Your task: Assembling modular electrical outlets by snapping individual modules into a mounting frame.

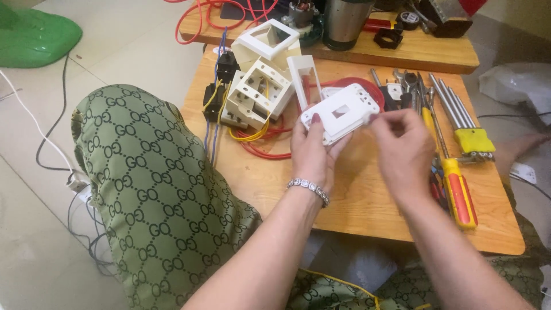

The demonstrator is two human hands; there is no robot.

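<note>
Fingers of the left hand (pixel 310 150) pinch the near end of a white rectangular plastic switch faceplate (pixel 342 112), steadying it above the wooden board (pixel 356 201). Left of them, beyond the knee, lie open white plastic wall boxes (pixel 256 95) trailing red and yellow wires (pixel 258 138). The right hand (pixel 404 146) clamps the plate's far end; right of it rest red-and-yellow-handled screwdrivers (pixel 459 189).

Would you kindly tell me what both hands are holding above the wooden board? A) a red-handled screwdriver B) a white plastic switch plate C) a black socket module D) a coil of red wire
B: the left hand and right hand grip the white switch plate between them, each at one end.
</note>
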